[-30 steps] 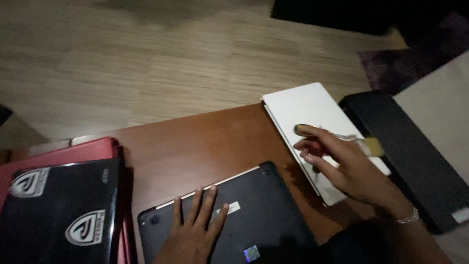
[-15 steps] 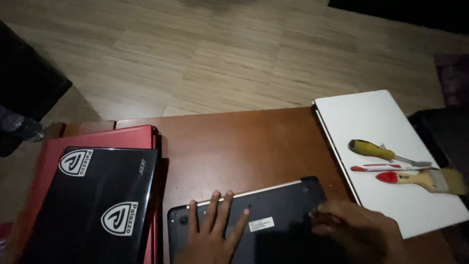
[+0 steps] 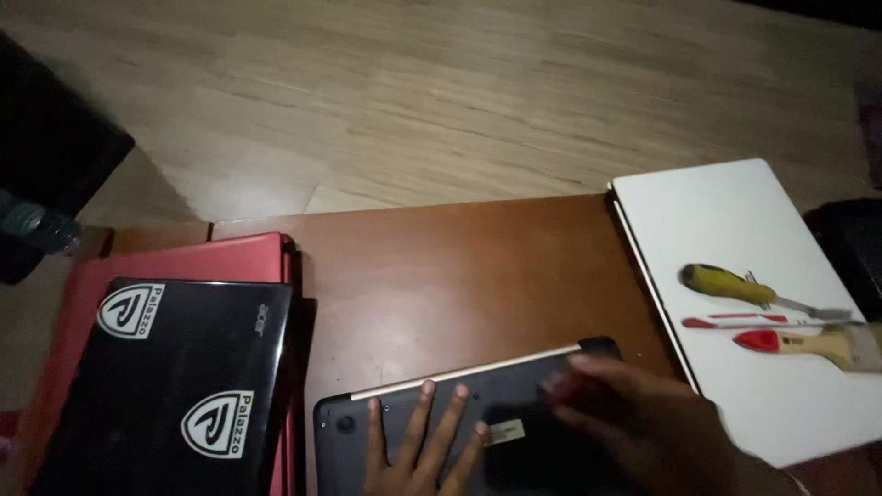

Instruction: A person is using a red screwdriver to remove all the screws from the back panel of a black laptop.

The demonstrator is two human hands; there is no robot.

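A dark laptop (image 3: 514, 377) lies upside down at the near edge of the brown table (image 3: 459, 266). My left hand (image 3: 418, 450) rests flat on its underside with the fingers spread. My right hand (image 3: 643, 422) is over the laptop's right part, near the far right corner. It is blurred and in shadow, so whether its fingers hold anything is unclear. To the right lies a shut white laptop (image 3: 735, 211). On it are a yellow-handled screwdriver (image 3: 735, 287), a thin red screwdriver (image 3: 753, 321) and a brush with a wooden handle (image 3: 808, 344).
At the left, a black laptop (image 3: 175, 377) with two white shield-shaped stickers sits on a red laptop (image 3: 211, 262). A dark object (image 3: 46, 156) fills the far left. Pale wood floor (image 3: 441, 101) lies beyond the table. Another dark thing (image 3: 850, 239) is at the right edge.
My right hand has come back from the tools on the white laptop to the dark laptop. The view has swung left and down. My left hand has stayed on the laptop.
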